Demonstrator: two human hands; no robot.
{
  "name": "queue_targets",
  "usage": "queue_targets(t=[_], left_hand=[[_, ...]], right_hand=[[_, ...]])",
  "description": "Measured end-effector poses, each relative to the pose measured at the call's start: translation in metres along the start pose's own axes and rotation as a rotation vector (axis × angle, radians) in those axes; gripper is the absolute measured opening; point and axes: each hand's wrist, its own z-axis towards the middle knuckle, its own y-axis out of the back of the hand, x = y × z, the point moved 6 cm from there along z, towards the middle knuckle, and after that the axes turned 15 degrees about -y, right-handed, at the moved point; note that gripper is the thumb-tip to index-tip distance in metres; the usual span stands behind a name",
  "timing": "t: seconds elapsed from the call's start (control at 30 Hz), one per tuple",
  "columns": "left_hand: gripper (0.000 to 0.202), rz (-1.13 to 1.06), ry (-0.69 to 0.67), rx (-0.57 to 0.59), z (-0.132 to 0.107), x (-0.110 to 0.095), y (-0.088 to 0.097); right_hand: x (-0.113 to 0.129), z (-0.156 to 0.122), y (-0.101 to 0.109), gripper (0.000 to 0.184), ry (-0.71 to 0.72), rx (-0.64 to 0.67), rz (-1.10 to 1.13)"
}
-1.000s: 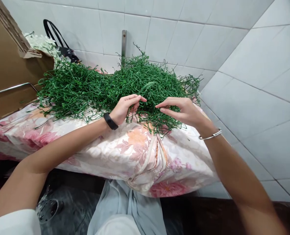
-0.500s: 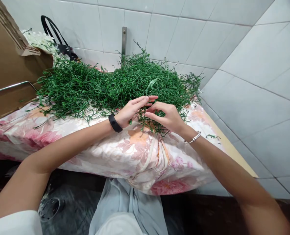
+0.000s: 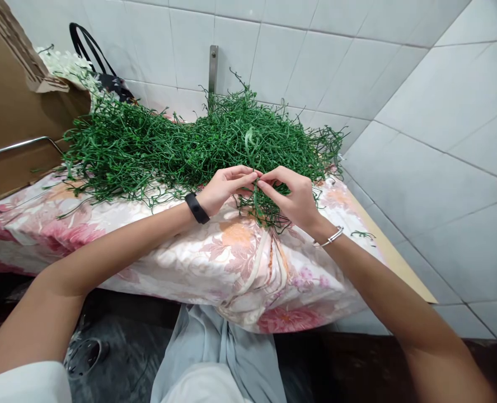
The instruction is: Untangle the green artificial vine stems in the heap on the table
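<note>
My left hand (image 3: 228, 187) pinches a thin green artificial stem (image 3: 251, 146) between thumb and forefinger, in front of a big heap of green plastic stems (image 3: 190, 143). The upper end of that stem is lighter and loops upward over the heap. My right hand (image 3: 290, 193) pinches at the same spot, its thumb and forefinger meeting the left fingertips. What exactly lies between the right fingertips is too small to make out. Under both hands a loose tuft of green stems (image 3: 269, 215) rests on the floral cloth (image 3: 215, 252).
A cardboard box (image 3: 13, 112) with a metal rod (image 3: 22, 144) stands at the left. Behind it are white artificial flowers (image 3: 70, 67) and a black bag (image 3: 116, 87). A metal bracket (image 3: 213, 73) is on the tiled wall. A few loose stems (image 3: 362, 235) lie at the right.
My right fingers have closed into a pinch and met the left fingertips. The held stem has swung slightly left and now stands more upright.
</note>
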Motion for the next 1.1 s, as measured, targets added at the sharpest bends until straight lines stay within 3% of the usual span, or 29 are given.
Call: queue_targets(t=[0.3,0.8,1.1], left_hand=[[0.034,-0.062,-0.04,-0.037,0.002,-0.003,0.0],[0.028,0.11,-0.104,-0.046,0.002,-0.012,0.001],[0.025,0.136,-0.139,-0.045,0.002,-0.012,0.004]], right_hand=[[0.0,0.0,0.002,0.015,-0.023,-0.003,0.017],[-0.005,0.001,0.005,0.016,-0.083,-0.019,0.054],[-0.011,0.003,-0.003,0.027,-0.163,0.149,0.195]])
